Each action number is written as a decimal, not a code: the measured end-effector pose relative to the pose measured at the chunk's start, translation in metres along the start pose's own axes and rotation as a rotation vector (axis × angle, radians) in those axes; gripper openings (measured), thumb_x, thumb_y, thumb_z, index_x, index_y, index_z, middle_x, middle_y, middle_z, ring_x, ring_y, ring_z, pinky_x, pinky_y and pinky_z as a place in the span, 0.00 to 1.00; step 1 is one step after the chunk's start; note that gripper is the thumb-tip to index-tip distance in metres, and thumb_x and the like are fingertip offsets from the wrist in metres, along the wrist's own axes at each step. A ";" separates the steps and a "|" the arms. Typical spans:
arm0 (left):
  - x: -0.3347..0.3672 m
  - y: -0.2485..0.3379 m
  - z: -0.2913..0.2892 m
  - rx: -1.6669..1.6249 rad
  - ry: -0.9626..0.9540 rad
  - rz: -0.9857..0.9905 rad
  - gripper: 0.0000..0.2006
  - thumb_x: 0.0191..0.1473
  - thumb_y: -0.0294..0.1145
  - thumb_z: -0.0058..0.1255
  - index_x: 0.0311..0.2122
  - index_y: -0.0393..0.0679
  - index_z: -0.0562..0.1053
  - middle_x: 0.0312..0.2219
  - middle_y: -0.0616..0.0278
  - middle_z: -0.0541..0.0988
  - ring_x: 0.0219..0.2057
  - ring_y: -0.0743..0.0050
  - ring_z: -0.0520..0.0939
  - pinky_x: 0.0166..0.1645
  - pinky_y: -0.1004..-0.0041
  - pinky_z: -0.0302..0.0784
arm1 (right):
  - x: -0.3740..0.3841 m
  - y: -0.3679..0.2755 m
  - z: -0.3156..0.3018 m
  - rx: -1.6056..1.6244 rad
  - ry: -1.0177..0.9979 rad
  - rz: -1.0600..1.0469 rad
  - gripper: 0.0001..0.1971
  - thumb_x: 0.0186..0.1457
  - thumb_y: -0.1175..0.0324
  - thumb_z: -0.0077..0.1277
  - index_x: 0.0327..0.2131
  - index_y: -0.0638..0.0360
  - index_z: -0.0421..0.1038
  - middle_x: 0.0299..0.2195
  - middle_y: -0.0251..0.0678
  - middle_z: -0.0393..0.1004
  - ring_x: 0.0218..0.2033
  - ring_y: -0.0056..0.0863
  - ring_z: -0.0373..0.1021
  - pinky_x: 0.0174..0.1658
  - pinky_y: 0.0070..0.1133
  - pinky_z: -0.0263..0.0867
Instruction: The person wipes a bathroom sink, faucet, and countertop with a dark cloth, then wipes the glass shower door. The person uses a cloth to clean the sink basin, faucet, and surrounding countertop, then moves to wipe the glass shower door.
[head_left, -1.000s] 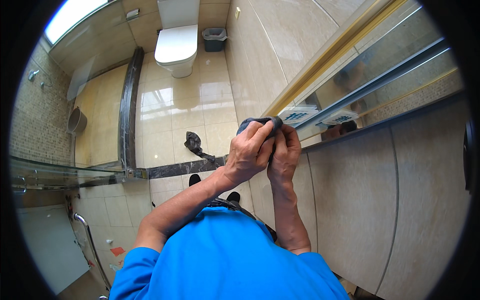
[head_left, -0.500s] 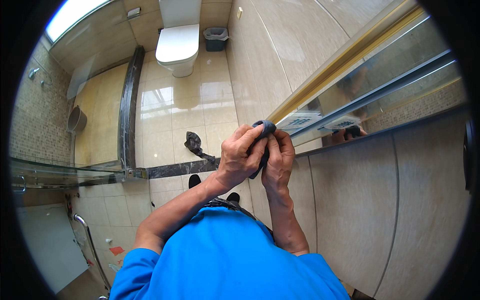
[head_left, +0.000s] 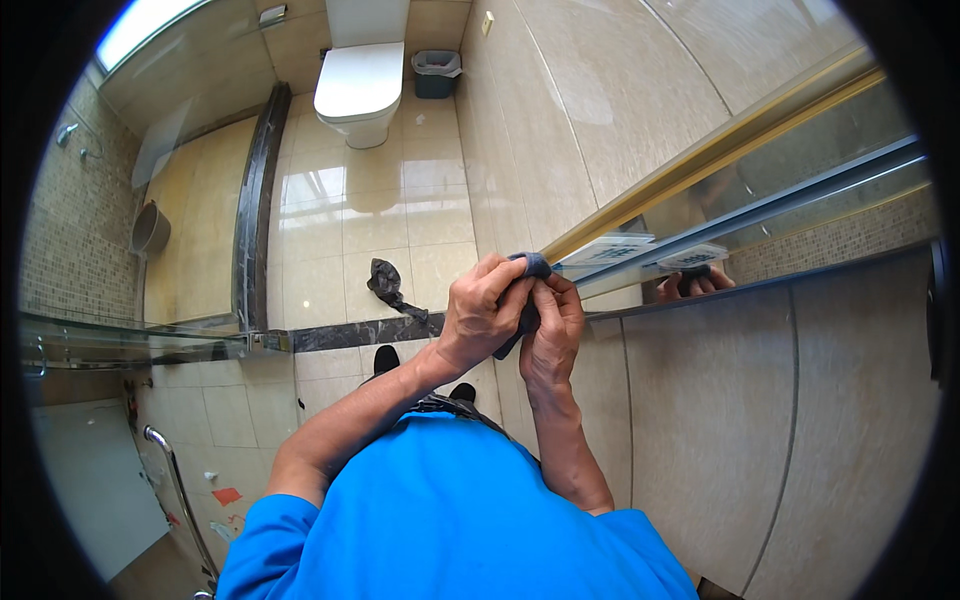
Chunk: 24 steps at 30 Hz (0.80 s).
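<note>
A bunched dark grey-blue cloth [head_left: 531,263] is pinched between my two hands, with its lower end hanging between them. It may be a sock, but its shape is too folded to tell. My left hand [head_left: 484,311] grips it from the left, fingers curled around the top. Opposite, my right hand [head_left: 551,330] closes thumb and fingers on its right side. Both hands are next to the edge of a glass sliding door [head_left: 690,225] with a gold and blue metal frame. A white sticker [head_left: 610,248] is on the glass just beyond my right hand.
A crumpled black cloth [head_left: 390,286] lies on the tiles near a dark stone threshold [head_left: 350,334]. Farther off are a toilet [head_left: 360,85] and a lined bin [head_left: 436,82]. At left, a grey bucket [head_left: 151,231] stands in the shower area, with a curved metal rail [head_left: 178,485] nearer.
The view has shifted slightly, so the door frame and sticker appear a little farther right. Both hands keep their hold on the cloth, with only small finger movement.
</note>
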<state>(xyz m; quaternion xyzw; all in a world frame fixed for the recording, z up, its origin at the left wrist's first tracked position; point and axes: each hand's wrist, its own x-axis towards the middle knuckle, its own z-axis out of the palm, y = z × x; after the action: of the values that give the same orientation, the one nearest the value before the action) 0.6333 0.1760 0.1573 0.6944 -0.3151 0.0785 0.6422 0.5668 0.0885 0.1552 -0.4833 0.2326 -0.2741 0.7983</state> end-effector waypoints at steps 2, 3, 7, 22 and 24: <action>0.011 0.012 -0.002 -0.041 0.045 0.025 0.08 0.52 0.20 0.57 0.39 0.37 0.77 0.27 0.54 0.76 0.24 0.63 0.79 0.28 0.70 0.74 | -0.004 -0.011 0.009 0.021 -0.041 -0.081 0.08 0.62 0.74 0.50 0.44 0.63 0.67 0.40 0.34 0.72 0.40 0.16 0.68 0.45 0.15 0.65; 0.015 0.015 -0.003 -0.061 0.068 0.038 0.08 0.52 0.21 0.57 0.39 0.37 0.77 0.26 0.54 0.76 0.24 0.60 0.79 0.28 0.68 0.75 | -0.007 -0.015 0.012 0.006 -0.069 -0.109 0.10 0.62 0.74 0.50 0.45 0.63 0.66 0.41 0.34 0.71 0.42 0.17 0.68 0.48 0.16 0.65; 0.015 0.014 -0.006 -0.043 0.047 0.008 0.07 0.52 0.21 0.57 0.39 0.38 0.77 0.27 0.54 0.77 0.25 0.60 0.80 0.28 0.68 0.75 | -0.007 -0.004 0.008 -0.032 -0.075 -0.165 0.11 0.61 0.74 0.53 0.46 0.63 0.66 0.41 0.34 0.72 0.42 0.18 0.68 0.48 0.16 0.66; 0.019 0.008 -0.012 -0.075 -0.018 -0.090 0.08 0.53 0.22 0.56 0.39 0.40 0.79 0.24 0.55 0.76 0.23 0.65 0.77 0.29 0.70 0.72 | -0.005 -0.004 0.012 -0.115 -0.033 -0.123 0.10 0.62 0.73 0.53 0.45 0.63 0.68 0.38 0.33 0.73 0.39 0.16 0.69 0.45 0.15 0.66; 0.013 -0.004 -0.008 -0.046 -0.049 -0.113 0.08 0.53 0.22 0.56 0.40 0.40 0.79 0.24 0.56 0.75 0.23 0.67 0.76 0.28 0.71 0.71 | -0.004 0.006 0.004 -0.117 -0.009 -0.073 0.09 0.62 0.73 0.53 0.44 0.63 0.69 0.38 0.32 0.74 0.39 0.16 0.69 0.44 0.15 0.66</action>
<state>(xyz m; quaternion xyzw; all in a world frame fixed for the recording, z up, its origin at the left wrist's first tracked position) 0.6482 0.1788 0.1616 0.6980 -0.2926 0.0180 0.6534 0.5683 0.0962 0.1516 -0.5384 0.2268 -0.2868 0.7593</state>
